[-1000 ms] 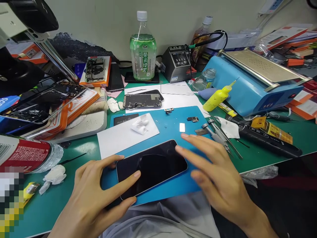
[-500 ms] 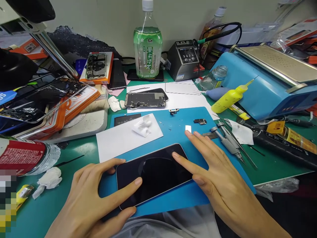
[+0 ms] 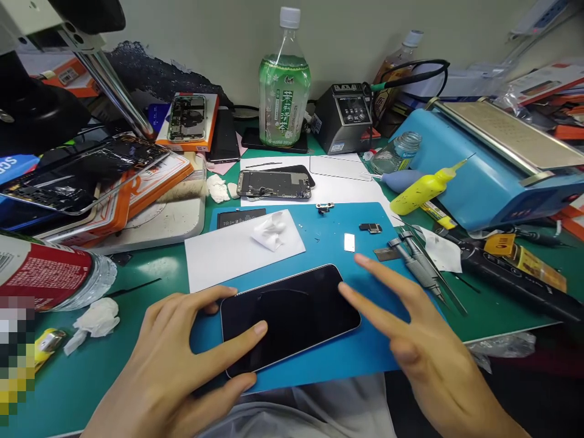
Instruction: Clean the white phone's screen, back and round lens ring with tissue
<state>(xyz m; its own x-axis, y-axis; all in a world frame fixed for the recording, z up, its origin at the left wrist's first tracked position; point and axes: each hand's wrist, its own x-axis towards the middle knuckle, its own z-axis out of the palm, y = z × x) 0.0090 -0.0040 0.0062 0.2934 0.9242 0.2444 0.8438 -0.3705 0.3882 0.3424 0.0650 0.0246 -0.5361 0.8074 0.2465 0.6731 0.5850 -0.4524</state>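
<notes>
The blue mat [image 3: 328, 243] spans the lower centre of the frame. On its near half lies the black phone [image 3: 289, 316] — screen up. The left hand [image 3: 182, 359], fingers spread, presses the phone's left end. The right hand [image 3: 410, 340], fingers apart, hovers at its right edge — contact unclear.

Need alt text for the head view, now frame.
A left hand steadies a black glass-fronted smartphone lying on a blue rubber work mat, while the right hand hovers by its right end, fingers spread. Around them, a cluttered green desk holds a green tea bottle.
</notes>
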